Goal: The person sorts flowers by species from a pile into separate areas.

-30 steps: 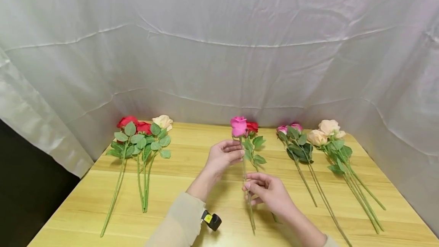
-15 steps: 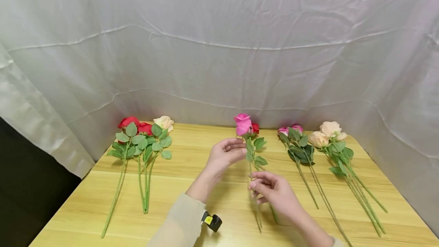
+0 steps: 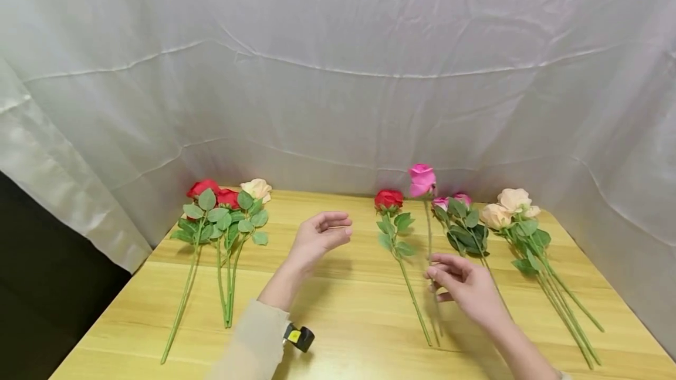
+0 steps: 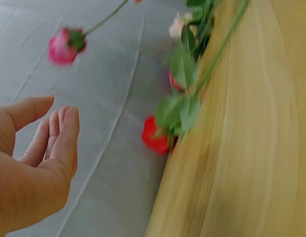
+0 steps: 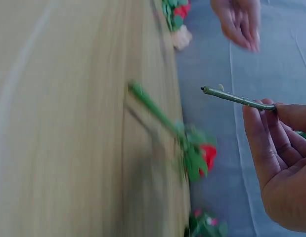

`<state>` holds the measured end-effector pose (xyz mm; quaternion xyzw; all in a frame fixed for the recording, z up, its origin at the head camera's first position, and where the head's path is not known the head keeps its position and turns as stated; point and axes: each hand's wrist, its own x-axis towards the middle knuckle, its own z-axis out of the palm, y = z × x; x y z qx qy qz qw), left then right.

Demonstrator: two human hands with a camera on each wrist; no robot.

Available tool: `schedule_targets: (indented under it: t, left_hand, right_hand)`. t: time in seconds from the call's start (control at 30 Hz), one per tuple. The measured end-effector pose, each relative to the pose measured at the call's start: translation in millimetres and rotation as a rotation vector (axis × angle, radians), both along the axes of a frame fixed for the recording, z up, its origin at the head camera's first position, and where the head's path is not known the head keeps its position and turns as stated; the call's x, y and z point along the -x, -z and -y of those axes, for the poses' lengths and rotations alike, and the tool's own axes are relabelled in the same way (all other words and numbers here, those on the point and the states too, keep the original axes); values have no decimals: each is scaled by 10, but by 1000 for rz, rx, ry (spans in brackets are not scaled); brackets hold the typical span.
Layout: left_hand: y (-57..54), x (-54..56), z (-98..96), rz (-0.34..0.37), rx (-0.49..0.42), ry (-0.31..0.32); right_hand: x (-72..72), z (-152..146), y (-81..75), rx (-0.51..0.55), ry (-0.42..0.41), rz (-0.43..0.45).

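Between thumb and fingers, my right hand point(image 3: 467, 289) pinches the stem of a pink rose point(image 3: 422, 180). The rose stands raised above the table, bloom upward; in the right wrist view its cut stem end point(image 5: 227, 95) sticks out past the fingertips. My left hand point(image 3: 317, 242) is empty, held over the table's middle with fingers loosely bent and thumb apart. Left of the held stem lies a single red rose point(image 3: 389, 199) with green leaves. Just behind and right of the held rose lie pink roses point(image 3: 462, 199) with dark leaves, their stems partly covered by my right hand.
On the left of the wooden table point(image 3: 338, 333) lie red roses point(image 3: 203, 187) and a cream rose point(image 3: 256, 189). Several peach roses point(image 3: 514, 200) lie at the right. A grey cloth point(image 3: 338, 104) hangs behind the table. A black device with a yellow label point(image 3: 298, 337) sits at my left wrist.
The pink rose has moved right with my right hand, away from the red rose it overlapped. My left hand has let go of its stem and drawn back to the left.
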<state>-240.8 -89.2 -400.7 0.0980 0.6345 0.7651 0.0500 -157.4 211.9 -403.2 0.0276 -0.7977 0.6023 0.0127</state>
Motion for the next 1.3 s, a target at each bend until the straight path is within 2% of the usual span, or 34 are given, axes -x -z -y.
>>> schedule_targets:
  t: [0.23,0.43,0.57,0.83,1.03,1.17,1.3]
  left_hand:
    - [22,69,602,-12,109,-92]
    - [19,37,1246,-2,188,-188]
    - [28,-6,1638,0,240,-239]
    - [99,-47,2320,48,257,-296]
    - [229,-82,2651,163,302,-315]
    - [311,-99,2748,208,367,-308]
    - [353,-101,2781,225,340,-313]
  right_hand:
    - [60,-452,-28,-159,54,-15]
    - [101,-798,10,-320,77,34]
    - [137,-986,36,-364,61,88]
    - [215,-1133,85,-416,39,155]
    - [287,-1163,160,-431,19,226]
    - [297,-1170,215,-446,20,257]
    - [292,-1163,258,-437,21,276]
